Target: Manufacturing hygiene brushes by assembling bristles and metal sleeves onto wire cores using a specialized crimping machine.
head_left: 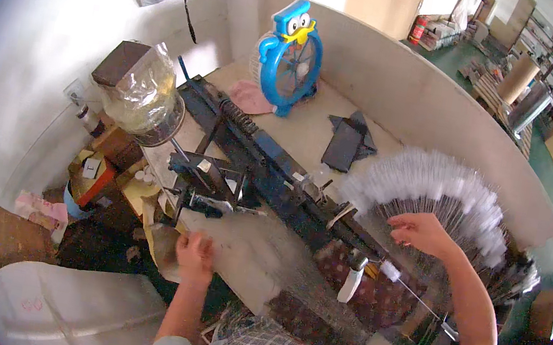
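Note:
My right hand [418,233] hovers over a large fanned bundle of white-tipped brushes [435,184] with thin wire stems. Its fingers are bent and a little apart, with nothing visible in them. At the bench's front edge, below a small metal fixture [209,205], is my left hand [194,255]. Its fingers are loosely curled and slightly spread, and no object shows in it. A single white brush [389,270] on a straight wire lies across the right end of a long dark machine [260,159]. Beside that brush stands a white-handled tool [351,280], apart from both hands.
A blue duck-shaped fan [292,58] stands at the bench's back, near a pink cloth [251,97] and a black phone-like slab [343,146]. A plastic-covered container [148,107] sits at left. A white chair [71,306] is at lower left; cartons [545,312] lie beyond the right side.

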`<state>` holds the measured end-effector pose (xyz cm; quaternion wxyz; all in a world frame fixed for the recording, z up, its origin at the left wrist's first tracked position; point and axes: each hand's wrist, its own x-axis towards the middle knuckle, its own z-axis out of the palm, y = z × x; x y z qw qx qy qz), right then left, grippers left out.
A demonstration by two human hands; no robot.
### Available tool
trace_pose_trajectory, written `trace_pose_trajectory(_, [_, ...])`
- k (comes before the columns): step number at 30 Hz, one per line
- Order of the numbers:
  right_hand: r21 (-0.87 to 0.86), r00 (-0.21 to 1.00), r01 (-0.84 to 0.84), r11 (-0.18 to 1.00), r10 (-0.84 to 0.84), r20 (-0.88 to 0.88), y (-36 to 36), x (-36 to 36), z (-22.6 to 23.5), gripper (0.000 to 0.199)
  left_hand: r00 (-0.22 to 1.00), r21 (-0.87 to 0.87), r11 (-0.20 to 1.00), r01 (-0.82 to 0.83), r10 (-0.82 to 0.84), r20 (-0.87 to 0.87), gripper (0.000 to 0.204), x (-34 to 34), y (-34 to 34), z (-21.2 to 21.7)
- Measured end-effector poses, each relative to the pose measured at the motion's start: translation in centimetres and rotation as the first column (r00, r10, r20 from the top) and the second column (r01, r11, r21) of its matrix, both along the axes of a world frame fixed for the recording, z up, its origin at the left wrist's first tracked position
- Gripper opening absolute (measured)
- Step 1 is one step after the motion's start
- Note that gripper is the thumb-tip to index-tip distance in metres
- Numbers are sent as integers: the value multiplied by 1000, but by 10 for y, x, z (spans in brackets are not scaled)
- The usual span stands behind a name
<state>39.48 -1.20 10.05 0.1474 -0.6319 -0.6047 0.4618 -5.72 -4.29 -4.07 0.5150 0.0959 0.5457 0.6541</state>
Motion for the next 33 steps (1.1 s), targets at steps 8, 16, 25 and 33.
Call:
trace_pose_trajectory(8, [482,981,-126,867,37,189,-62,-58,51,21,794,197,979,44,85,-601,63,-42,37,17])
trace_pose_trajectory(16, [631,980,-125,765,-2,197,-115,-91,36,16,956,16,991,-132,132,-263,29,-34,24,10])
trace_pose_trajectory(25, [612,998,-6,791,-36,57,-121,-137,-6,15,343,123,913,388,-20,-939,21,22,19,-2])
trace_pose_trajectory(33, [641,999,12,767,-35,23,-128,-147,-16,17,-275,148,838,526,332,-903,26,33,45,25])
